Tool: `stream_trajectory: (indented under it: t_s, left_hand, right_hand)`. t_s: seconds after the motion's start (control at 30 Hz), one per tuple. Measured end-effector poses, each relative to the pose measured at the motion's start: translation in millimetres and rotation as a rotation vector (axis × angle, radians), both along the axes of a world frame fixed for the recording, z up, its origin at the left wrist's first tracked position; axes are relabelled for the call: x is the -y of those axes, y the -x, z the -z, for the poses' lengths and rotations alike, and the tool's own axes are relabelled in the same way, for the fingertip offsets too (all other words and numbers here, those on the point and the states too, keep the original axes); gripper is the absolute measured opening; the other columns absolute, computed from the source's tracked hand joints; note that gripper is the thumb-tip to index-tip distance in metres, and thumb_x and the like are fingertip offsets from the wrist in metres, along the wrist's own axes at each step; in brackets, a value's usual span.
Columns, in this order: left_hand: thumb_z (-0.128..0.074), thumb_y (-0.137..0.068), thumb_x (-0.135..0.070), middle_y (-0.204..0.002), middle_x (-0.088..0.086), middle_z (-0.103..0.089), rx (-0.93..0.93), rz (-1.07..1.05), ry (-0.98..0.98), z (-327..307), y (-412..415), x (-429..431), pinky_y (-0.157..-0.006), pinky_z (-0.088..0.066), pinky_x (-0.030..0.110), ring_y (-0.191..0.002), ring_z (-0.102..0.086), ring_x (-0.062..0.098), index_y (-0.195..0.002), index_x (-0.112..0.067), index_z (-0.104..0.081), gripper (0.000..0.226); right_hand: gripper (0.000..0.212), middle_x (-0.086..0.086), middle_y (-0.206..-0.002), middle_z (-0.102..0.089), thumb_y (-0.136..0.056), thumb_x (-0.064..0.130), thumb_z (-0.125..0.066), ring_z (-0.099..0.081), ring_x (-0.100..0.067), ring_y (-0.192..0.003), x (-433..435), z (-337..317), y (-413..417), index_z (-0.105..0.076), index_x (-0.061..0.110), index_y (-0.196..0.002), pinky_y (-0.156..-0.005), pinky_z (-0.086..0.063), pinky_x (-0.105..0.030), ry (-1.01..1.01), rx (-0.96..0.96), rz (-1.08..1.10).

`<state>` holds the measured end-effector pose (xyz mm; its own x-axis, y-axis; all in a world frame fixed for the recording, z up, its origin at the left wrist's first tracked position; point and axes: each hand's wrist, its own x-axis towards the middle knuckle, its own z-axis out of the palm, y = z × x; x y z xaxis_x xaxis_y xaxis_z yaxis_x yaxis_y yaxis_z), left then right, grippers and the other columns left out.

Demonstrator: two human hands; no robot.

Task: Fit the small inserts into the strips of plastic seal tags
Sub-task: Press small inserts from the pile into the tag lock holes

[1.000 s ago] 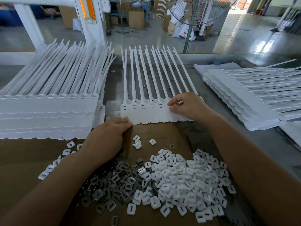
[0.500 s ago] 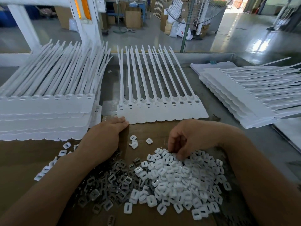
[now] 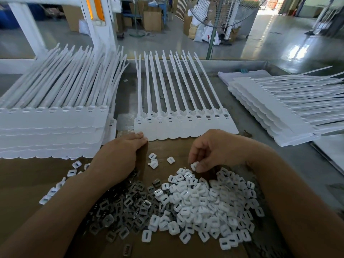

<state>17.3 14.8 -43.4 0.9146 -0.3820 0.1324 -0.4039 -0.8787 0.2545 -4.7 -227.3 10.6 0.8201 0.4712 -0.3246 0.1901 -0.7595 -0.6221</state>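
Note:
A strip of white seal tags (image 3: 186, 125) lies flat at the table's middle, tails pointing away. My left hand (image 3: 119, 155) rests palm down, its fingertips on the strip's near left corner. My right hand (image 3: 214, 151) hovers over a heap of white inserts (image 3: 204, 202) and pinches one white insert (image 3: 194, 165) between thumb and fingers. A heap of dark metal inserts (image 3: 128, 205) lies beside the white heap, partly under my left forearm.
A tall stack of tag strips (image 3: 54, 127) stands at the left, another stack (image 3: 275, 112) fans out at the right. Brown cardboard (image 3: 28, 183) covers the near table. Loose inserts (image 3: 152, 160) lie between my hands. A fan and boxes stand beyond the table.
My right hand left the strip, came down to the white heap and now lifts one insert. My left hand stayed on the strip's corner.

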Motion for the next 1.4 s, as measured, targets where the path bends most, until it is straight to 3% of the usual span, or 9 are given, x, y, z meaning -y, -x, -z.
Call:
stream_trajectory:
  t_s: [0.2,0.3,0.4,0.5,0.63,0.97,1.13,1.3,1.4]
  left_hand:
    - [-0.035,-0.091,-0.003,-0.147,-0.01,-0.03,-0.001,0.01,-0.002,1.3,-0.7,-0.5,-0.111,-0.021,0.026,-0.134,-0.028,0.007,-0.137,-0.026,-0.039,0.051]
    - [-0.035,-0.091,-0.003,-0.147,-0.009,-0.03,-0.001,0.015,-0.013,1.7,-1.2,-0.8,-0.111,-0.022,0.027,-0.134,-0.028,0.007,-0.137,-0.025,-0.038,0.051]
    - [-0.035,-0.09,-0.003,-0.147,-0.009,-0.03,-0.003,0.015,-0.02,1.4,-1.4,-1.3,-0.111,-0.024,0.03,-0.134,-0.029,0.007,-0.137,-0.025,-0.038,0.052]
    - [-0.035,-0.091,-0.003,-0.146,-0.008,-0.031,-0.002,0.014,-0.022,0.4,-1.3,-0.6,-0.111,-0.026,0.031,-0.133,-0.029,0.008,-0.137,-0.025,-0.039,0.051]
    - [-0.035,-0.091,-0.003,-0.146,-0.009,-0.032,0.011,0.009,0.0,0.2,-0.6,-0.5,-0.111,-0.022,0.028,-0.133,-0.029,0.007,-0.136,-0.025,-0.041,0.05]
    - [-0.035,-0.092,-0.004,-0.145,-0.009,-0.033,0.025,0.011,0.027,0.3,0.2,0.0,-0.11,-0.019,0.023,-0.133,-0.029,0.007,-0.135,-0.024,-0.042,0.048]
    - [-0.036,-0.091,-0.003,-0.145,-0.009,-0.034,0.023,0.01,0.036,-0.4,-0.2,0.3,-0.109,-0.02,0.024,-0.133,-0.03,0.008,-0.134,-0.024,-0.043,0.049]
    - [-0.037,-0.09,-0.003,-0.144,-0.009,-0.035,0.03,0.009,0.038,0.0,-1.4,1.8,-0.108,-0.022,0.024,-0.132,-0.032,0.008,-0.133,-0.024,-0.045,0.048]
    - [-0.037,-0.09,-0.003,-0.144,-0.008,-0.035,0.024,0.012,0.034,-0.2,-0.6,1.0,-0.109,-0.022,0.025,-0.132,-0.032,0.009,-0.133,-0.024,-0.045,0.048]
  right_hand:
    - [0.016,0.01,-0.072,-0.067,-0.074,0.016,-0.075,-0.057,0.004,-0.063,4.2,-0.2,0.4,-0.072,0.026,-0.085,-0.064,-0.045,-0.007,-0.067,-0.004,0.014]
    - [0.016,0.01,-0.077,-0.07,-0.078,0.012,-0.071,-0.061,0.002,-0.069,7.6,-0.1,-0.1,-0.072,0.025,-0.086,-0.071,-0.049,-0.011,-0.082,0.0,0.031]
    - [0.02,0.01,-0.069,-0.063,-0.082,0.01,-0.067,-0.055,0.006,-0.062,11.5,-0.6,-1.8,-0.069,0.029,-0.089,-0.066,-0.044,-0.006,-0.101,0.052,0.071]
    - [0.019,0.003,-0.07,-0.063,-0.083,0.011,-0.066,-0.054,-0.001,-0.06,14.4,-0.4,-7.4,-0.069,0.03,-0.083,-0.061,-0.044,-0.008,-0.129,0.144,0.175]
    - [0.018,0.008,-0.072,-0.066,-0.083,0.008,-0.065,-0.058,0.007,-0.057,17.1,4.5,-25.3,-0.063,0.026,-0.078,-0.053,-0.042,-0.003,-0.18,0.262,0.386]
    - [0.012,0.015,-0.072,-0.054,-0.09,0.015,-0.055,-0.048,0.0,-0.066,25.5,24.6,-71.6,-0.063,0.017,-0.081,-0.054,-0.035,-0.015,-0.115,0.406,0.667]
    - [0.014,0.018,-0.071,-0.053,-0.09,0.017,-0.055,-0.048,0.001,-0.066,20.7,29.1,-82.1,-0.064,0.019,-0.08,-0.056,-0.034,-0.017,-0.091,0.428,0.645]
    - [0.021,0.021,-0.073,-0.052,-0.089,0.019,-0.055,-0.05,-0.003,-0.072,20.5,34.6,-85.6,-0.062,0.028,-0.071,-0.069,-0.037,-0.024,-0.046,0.419,0.651]
    - [0.022,0.021,-0.072,-0.051,-0.089,0.019,-0.055,-0.048,-0.002,-0.067,19.7,37.1,-86.7,-0.061,0.028,-0.07,-0.063,-0.036,-0.022,-0.034,0.434,0.657]
